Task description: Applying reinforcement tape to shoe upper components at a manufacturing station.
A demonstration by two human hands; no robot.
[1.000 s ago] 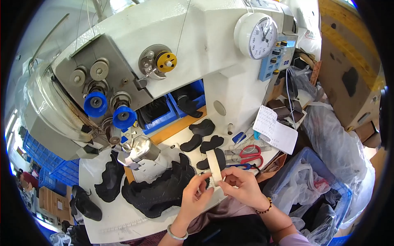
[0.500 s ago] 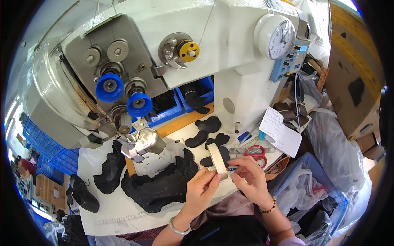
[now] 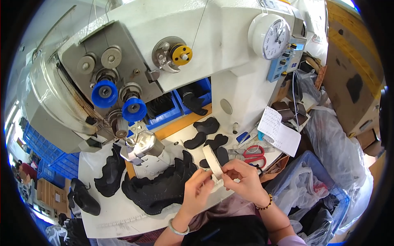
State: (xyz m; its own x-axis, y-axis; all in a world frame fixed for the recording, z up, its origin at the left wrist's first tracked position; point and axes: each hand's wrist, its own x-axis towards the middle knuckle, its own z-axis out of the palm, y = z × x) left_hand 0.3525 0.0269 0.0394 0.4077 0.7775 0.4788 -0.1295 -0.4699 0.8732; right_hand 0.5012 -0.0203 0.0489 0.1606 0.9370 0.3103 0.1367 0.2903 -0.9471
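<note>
An off-white roll of tape [image 3: 211, 162] stands on edge above the front of the white work table. My right hand [image 3: 244, 182] pinches its lower rim between thumb and fingers. Just left of the roll is my left hand [image 3: 197, 190], its half-bent fingers loosely apart, fingertips close to the rim. Whether they touch the tape I cannot make out. Black stitched shoe pieces [image 3: 154, 192] lie in a pile left of my left hand. Smaller black cut pieces [image 3: 206, 125] are spread beyond the roll. Red-handled scissors [image 3: 254, 153] rest to the right of it.
A large white sewing machine [image 3: 213, 45] with blue thread knobs [image 3: 104, 93] overhangs the table; its metal post [image 3: 145, 147] rises left of centre. Blue bins [image 3: 203, 92] stand behind. A handwritten paper [image 3: 279, 131] and a plastic-lined blue crate [image 3: 340, 205] are at right. A black shoe [image 3: 85, 197] sits far left.
My left hand has loosened from the roll and sits slightly lower. My right hand has moved left and now pinches the roll's lower rim. The view has shifted slightly.
</note>
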